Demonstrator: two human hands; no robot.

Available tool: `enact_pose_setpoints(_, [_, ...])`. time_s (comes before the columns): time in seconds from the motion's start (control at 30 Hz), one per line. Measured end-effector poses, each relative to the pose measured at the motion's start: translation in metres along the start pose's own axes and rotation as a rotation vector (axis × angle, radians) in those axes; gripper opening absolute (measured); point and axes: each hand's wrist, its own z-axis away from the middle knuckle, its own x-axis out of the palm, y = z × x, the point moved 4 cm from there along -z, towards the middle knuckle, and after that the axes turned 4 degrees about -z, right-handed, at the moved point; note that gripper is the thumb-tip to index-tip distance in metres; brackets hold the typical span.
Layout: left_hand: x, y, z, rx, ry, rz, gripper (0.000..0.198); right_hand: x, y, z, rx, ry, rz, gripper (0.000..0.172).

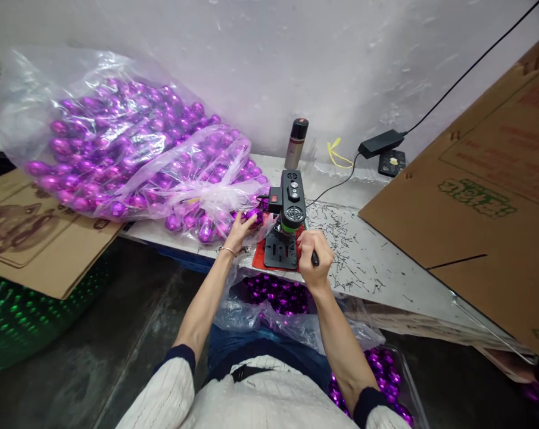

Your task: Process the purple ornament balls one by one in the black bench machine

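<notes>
My left hand (239, 232) reaches beside the tied mouth of a clear plastic bag (220, 199). Its thumb and fingers close on a shiny purple bauble (254, 215) at the left of a small black machine (289, 196). The machine has round vents, buttons, a red switch and a slotted black base plate (280, 253) on a red sheet (259, 256). On the machine's right side, my right hand (316, 253) is wrapped around a black handle (315, 258). Only the handle's rounded end shows; the rest is hidden by the fist.
Purple baubles (139, 137) fill the large bag. A spray can (296, 143), a power adapter (380, 143) and thin black scraps (345, 238) lie or stand on the table. Cardboard (474, 196) rises at right. More purple baubles (278, 295) sit in plastic below the table edge.
</notes>
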Motion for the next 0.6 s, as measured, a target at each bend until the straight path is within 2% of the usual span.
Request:
enact_pose_setpoints(0.1, [0.004,-0.002,0.020,-0.080,-0.071,0.415,0.042,-0.002,-0.003,-0.011,0.028,-0.012,0.025,0.028])
enact_pose_setpoints(0.17, [0.009,-0.007,0.035,-0.107,-0.087,0.520,0.039,-0.003,-0.004,-0.017,0.048,-0.018,0.045,0.030])
enact_pose_setpoints(0.23, [0.015,-0.016,0.047,-0.116,-0.079,0.512,0.041,-0.004,-0.006,-0.021,0.054,-0.025,0.061,0.031])
enact_pose_setpoints(0.37, [0.030,-0.037,0.057,-0.017,-0.015,0.252,0.052,-0.004,-0.007,-0.022,0.036,-0.039,0.086,0.032])
enact_pose_setpoints(0.5, [0.041,-0.053,0.057,0.192,-0.024,-0.182,0.056,-0.004,-0.006,-0.019,0.033,-0.049,0.098,0.033])
enact_pose_setpoints(0.6, [0.040,-0.061,0.058,0.290,-0.011,-0.498,0.060,-0.005,-0.006,-0.017,0.034,-0.055,0.095,0.031])
